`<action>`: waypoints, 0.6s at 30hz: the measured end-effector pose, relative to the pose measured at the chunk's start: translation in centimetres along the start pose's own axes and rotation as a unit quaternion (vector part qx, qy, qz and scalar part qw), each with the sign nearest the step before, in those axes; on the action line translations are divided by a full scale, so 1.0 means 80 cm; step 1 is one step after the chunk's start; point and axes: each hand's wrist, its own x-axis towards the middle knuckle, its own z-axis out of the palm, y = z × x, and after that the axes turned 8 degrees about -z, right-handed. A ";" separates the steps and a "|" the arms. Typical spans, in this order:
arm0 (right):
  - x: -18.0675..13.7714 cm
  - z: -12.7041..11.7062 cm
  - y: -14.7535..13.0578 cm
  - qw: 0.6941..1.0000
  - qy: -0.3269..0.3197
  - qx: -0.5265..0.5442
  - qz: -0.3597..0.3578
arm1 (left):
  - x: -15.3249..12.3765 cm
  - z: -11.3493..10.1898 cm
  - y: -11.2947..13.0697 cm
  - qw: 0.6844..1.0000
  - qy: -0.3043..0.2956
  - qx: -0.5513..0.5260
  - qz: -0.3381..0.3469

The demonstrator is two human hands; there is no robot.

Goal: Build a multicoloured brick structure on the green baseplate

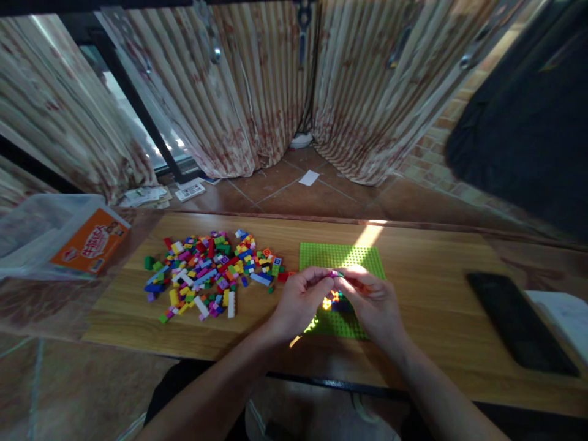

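Pink brick (335, 274) sits pinched between left hand (298, 304) and right hand (377, 304) fingers, over the plate (316, 253), neither hand nearer; can't make out its long axis.

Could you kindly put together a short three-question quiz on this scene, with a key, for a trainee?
1. Multiple choice: what colour is the studded baseplate on the table?
a) red
b) green
c) white
2. True or false: in the picture, the translucent tub is to the left of the loose bricks.
3. Short answer: the fingertips of the left hand and the right hand come together over the baseplate; what colour is the small piece seen between them?

Key: 1. b. 2. True. 3. Pink: a small pink piece.
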 end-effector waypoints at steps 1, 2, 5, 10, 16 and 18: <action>-0.001 -0.002 0.001 1.000 -0.007 -0.006 -0.007 | 0.000 0.000 0.000 1.000 0.000 0.003 -0.003; -0.001 -0.003 0.000 1.000 -0.014 -0.013 -0.016 | 0.001 0.000 0.000 1.000 0.000 0.004 -0.007; -0.003 -0.004 -0.004 0.998 -0.026 -0.041 -0.047 | 0.001 0.000 -0.003 1.000 -0.003 -0.006 -0.020; 0.006 -0.022 -0.009 0.995 -0.029 -0.086 -0.051 | 0.002 -0.002 -0.004 0.999 -0.009 -0.029 -0.036; 0.036 -0.076 0.006 0.953 -0.043 -0.284 -0.101 | 0.014 -0.025 0.013 0.997 0.066 0.039 0.008; 0.040 -0.083 0.011 0.932 -0.083 -0.327 -0.130 | 0.017 -0.032 0.015 0.995 0.086 0.056 0.006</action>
